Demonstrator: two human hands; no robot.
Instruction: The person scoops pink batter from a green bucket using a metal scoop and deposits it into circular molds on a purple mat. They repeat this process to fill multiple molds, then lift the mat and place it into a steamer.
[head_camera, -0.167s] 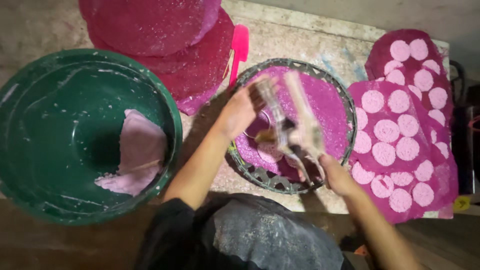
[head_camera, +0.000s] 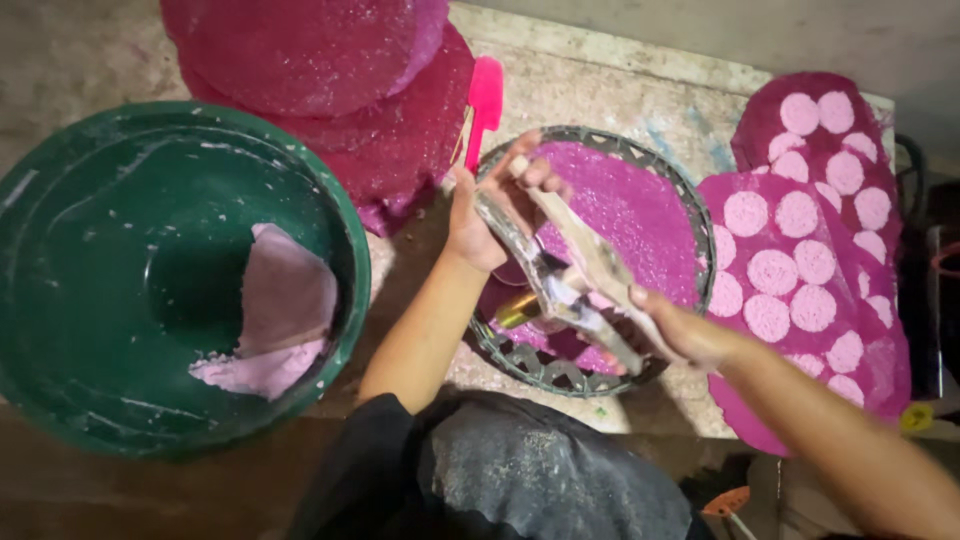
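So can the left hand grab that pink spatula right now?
Probably yes. The left hand is just below the pink spatula, with nothing between them. But its fingers are wrapped around a long strip over the round tray, so it would have to let go first.

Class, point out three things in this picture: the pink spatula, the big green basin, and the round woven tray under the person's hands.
pink spatula (head_camera: 486, 95), head view, on its flat blade.
green basin (head_camera: 100, 220), head view, on its bare inner wall.
woven tray (head_camera: 545, 370), head view, on its near openwork rim.
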